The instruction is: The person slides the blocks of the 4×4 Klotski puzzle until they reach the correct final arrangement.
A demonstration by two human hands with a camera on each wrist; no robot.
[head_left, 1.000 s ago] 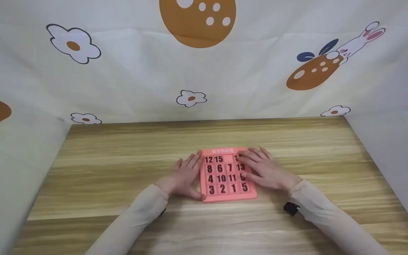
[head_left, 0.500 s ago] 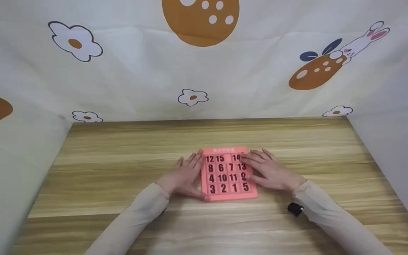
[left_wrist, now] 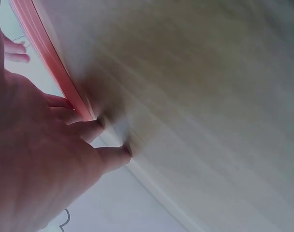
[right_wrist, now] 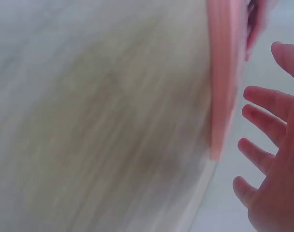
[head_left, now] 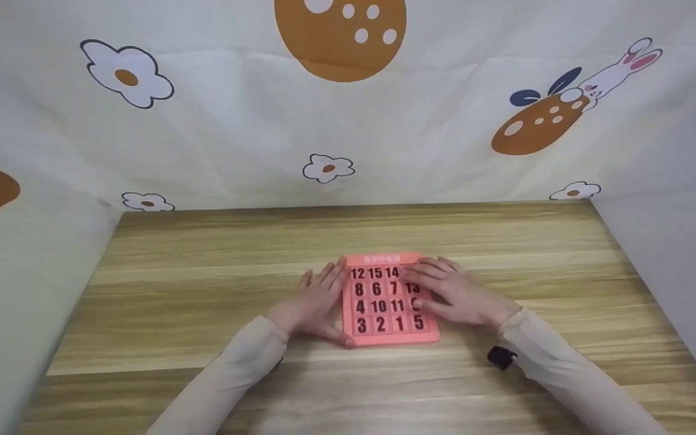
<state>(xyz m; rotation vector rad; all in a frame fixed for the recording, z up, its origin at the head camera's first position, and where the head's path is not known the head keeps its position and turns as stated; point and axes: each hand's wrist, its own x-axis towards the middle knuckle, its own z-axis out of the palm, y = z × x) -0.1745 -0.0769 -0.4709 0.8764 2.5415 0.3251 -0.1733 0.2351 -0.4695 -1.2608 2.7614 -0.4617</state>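
A pink number sliding puzzle (head_left: 384, 341) lies flat on the wooden table, its tiles bearing black numbers. Its top row reads 12, 15, 14 from the left, and the top right spot is partly covered by fingers. My left hand (head_left: 312, 305) spans the puzzle's left side, fingertips at the upper left edge and thumb at the lower left corner. In the left wrist view its other fingers (left_wrist: 115, 157) reach down to the table beside the pink rim. My right hand (head_left: 460, 293) extends straight, spread fingers over the right column, overlapping the 13 and 9 tiles.
The wood-grain table (head_left: 233, 241) surrounds the puzzle. A pale cloth wall (head_left: 233, 139) printed with flowers, carrots and a rabbit rises behind it, with pale walls at both sides. A small black device (head_left: 501, 357) sits at the right wrist.
The 14 tile has slid left from the top right corner into the third column. My right fingers moved slightly with it; the left hand stays at the puzzle's edge.
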